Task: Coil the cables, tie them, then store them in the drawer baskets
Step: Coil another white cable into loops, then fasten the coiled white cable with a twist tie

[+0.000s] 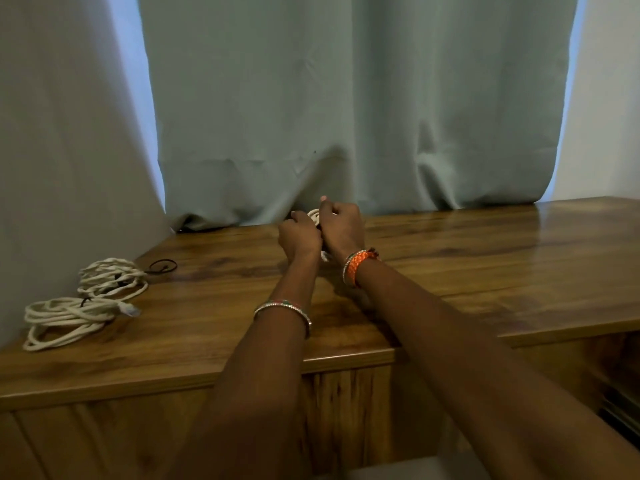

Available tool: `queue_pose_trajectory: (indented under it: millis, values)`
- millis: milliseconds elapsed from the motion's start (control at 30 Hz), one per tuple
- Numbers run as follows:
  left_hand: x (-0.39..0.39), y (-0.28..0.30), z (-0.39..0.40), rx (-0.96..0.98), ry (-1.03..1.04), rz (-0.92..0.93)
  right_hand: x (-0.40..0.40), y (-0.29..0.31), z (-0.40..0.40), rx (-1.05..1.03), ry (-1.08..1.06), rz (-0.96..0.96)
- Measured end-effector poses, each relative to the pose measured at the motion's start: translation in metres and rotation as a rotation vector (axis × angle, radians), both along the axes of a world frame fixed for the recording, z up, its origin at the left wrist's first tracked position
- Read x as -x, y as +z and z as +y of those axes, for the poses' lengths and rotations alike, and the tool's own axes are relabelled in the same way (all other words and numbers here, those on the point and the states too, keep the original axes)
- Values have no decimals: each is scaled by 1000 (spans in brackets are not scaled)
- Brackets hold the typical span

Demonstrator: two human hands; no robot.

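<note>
the fingers of both hands were curled in, clamped on a small white cable (314,214) held up between them at the far middle of the top, just in front of the curtain (346,98). the left hand (299,237) and the right hand (341,228) were touching, knuckles toward the camera, so most of the cable was hidden; only a pale loop showed above the fists and a bit below. whether a tie was already on it could not be told.

judged from the loops, the cable was light, soft and springy, likely to unwind if let go, so it wanted a pinch across all the turns at one spot while the tie went round there.

bangles sat on both wrists, an orange one (360,266) on the right. at the near left of the wooden top (485,271) lay two coils (83,303) of cream cable, touching each other, each apparently cinched with a dark tie. a spare black tie (162,266) lay just beyond them. no drawer basket was plainly in view.
</note>
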State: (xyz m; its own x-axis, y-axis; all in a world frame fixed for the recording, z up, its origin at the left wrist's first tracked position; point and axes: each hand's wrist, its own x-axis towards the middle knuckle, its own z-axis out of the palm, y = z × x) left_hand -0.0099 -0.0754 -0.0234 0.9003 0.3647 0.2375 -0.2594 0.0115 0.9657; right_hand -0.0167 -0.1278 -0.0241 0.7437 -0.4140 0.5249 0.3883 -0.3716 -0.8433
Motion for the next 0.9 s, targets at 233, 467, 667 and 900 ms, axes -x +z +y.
queue_pose_trajectory:
  millis: [233,467,667,900]
  values:
    - [-12,-10,15,-31,-632,250,-12,-12,-14,12,66,91]
    - [10,-1,14,16,-280,-72,14,7,1,-34,16,73]
    - [7,21,98,-81,-46,-104,-11,18,65,-211,504,265]
    - [18,60,245,-166,221,-216,-53,-16,151,447,472,183]
